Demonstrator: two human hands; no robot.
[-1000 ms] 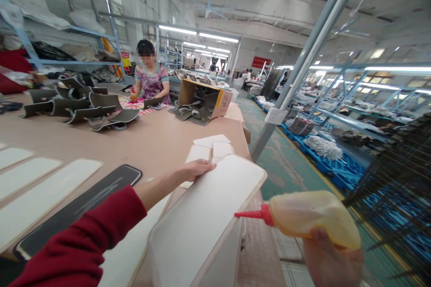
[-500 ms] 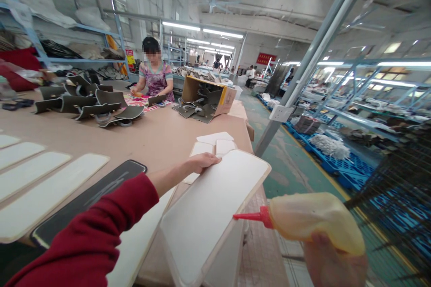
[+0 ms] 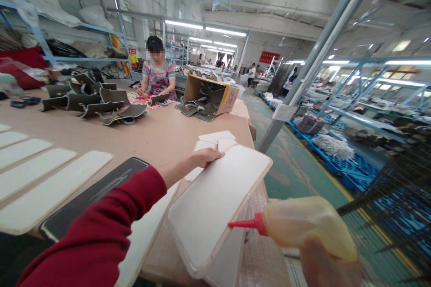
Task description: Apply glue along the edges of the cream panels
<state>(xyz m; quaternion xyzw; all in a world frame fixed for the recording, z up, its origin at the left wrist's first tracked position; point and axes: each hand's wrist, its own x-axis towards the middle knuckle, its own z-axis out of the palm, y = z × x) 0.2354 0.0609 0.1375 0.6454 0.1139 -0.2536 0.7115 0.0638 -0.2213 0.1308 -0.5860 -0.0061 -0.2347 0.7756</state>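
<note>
My left hand [image 3: 206,157], in a dark red sleeve, pinches the upper left edge of a white rounded panel [image 3: 218,206]. The panel is tilted over the table's right edge. In my right hand [image 3: 328,262] is a yellowish squeeze bottle [image 3: 306,222] with a red nozzle, lying nearly level. The nozzle tip touches or almost touches the panel's right edge. More white pieces [image 3: 217,136] lie beyond my left hand, and another white panel [image 3: 148,233] is under my forearm. A black panel [image 3: 101,188] lies to the left.
White panels [image 3: 57,188] lie in a row at left on the brown table [image 3: 161,139]. Dark green curved pieces [image 3: 97,101] and a cardboard box [image 3: 227,98] of similar pieces are farther back. A co-worker [image 3: 158,76] sits across. A metal post [image 3: 303,76] rises at right.
The nozzle tip has moved down and slightly left along the panel's right edge, with the bottle following. The left hand keeps its hold on the panel, and the camera view has shifted slightly.
</note>
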